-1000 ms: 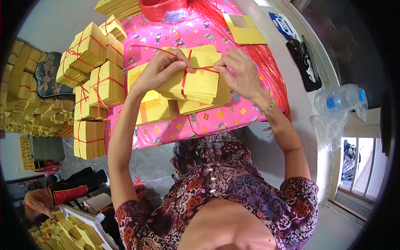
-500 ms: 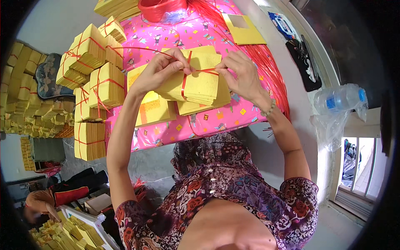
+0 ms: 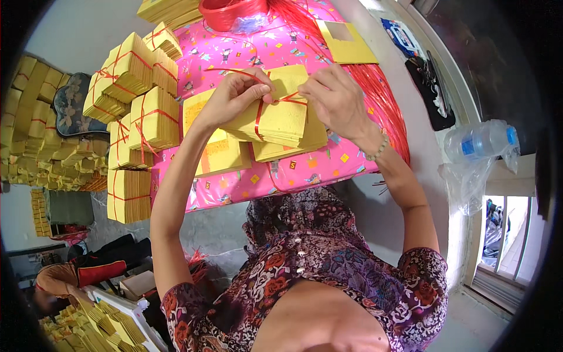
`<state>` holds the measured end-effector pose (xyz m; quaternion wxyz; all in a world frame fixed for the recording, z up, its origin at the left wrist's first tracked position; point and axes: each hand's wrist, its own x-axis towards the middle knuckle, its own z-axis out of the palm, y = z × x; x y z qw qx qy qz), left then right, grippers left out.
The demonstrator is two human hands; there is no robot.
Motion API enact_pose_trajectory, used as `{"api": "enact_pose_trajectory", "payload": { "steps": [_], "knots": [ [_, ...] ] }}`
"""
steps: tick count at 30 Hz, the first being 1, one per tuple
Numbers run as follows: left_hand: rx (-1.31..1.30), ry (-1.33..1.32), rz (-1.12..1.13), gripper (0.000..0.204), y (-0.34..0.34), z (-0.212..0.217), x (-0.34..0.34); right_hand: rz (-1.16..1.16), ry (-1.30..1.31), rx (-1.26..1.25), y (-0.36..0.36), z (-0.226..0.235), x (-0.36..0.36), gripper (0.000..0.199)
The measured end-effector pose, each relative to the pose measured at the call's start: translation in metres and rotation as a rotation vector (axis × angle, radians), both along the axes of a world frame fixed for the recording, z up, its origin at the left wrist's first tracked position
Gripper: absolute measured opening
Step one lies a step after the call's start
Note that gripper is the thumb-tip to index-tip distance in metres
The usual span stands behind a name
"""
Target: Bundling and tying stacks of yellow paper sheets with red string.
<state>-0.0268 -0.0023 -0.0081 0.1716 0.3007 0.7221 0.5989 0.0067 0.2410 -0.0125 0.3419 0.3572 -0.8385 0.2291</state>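
Observation:
A thick stack of yellow paper sheets [image 3: 275, 128] lies on top of other yellow sheets on the table, and a red plastic strap [image 3: 258, 121] crosses over it both ways. At the stack's upper left, my left hand [image 3: 239, 97] is closed with thumb and forefinger pinched on the strap, a loose tail arching off to the left. Over the right side of the stack, my right hand [image 3: 339, 101] is closed, its fingertips pinching the strap near the crossing. The knot area is partly covered by my fingers.
Strapped yellow bundles [image 3: 153, 120] are piled along the table's left edge. A red basket [image 3: 224, 14] stands at the far side, and loose red straps [image 3: 384, 108] hang down the right. A yellow sheet with a cut-out [image 3: 352, 51] lies far right, near a plastic bottle [image 3: 480, 141].
My right hand has lifted a little and shifted slightly left with the strap. The strap's loose tail on the left now reaches less far out. My left hand stays nearly in place.

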Motion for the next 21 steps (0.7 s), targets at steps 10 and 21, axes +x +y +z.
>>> {"api": "enact_pose_trajectory", "payload": {
  "steps": [10, 21],
  "knots": [
    [0.022, -0.121, 0.025, 0.012, 0.010, 0.011, -0.004, 0.225, 0.353, 0.148, -0.022, 0.013, -0.029, 0.020],
    [-0.089, -0.101, 0.002, 0.012, 0.010, 0.014, -0.005, 0.206, -0.057, 0.094, -0.024, 0.006, -0.031, 0.019]
  ]
}}
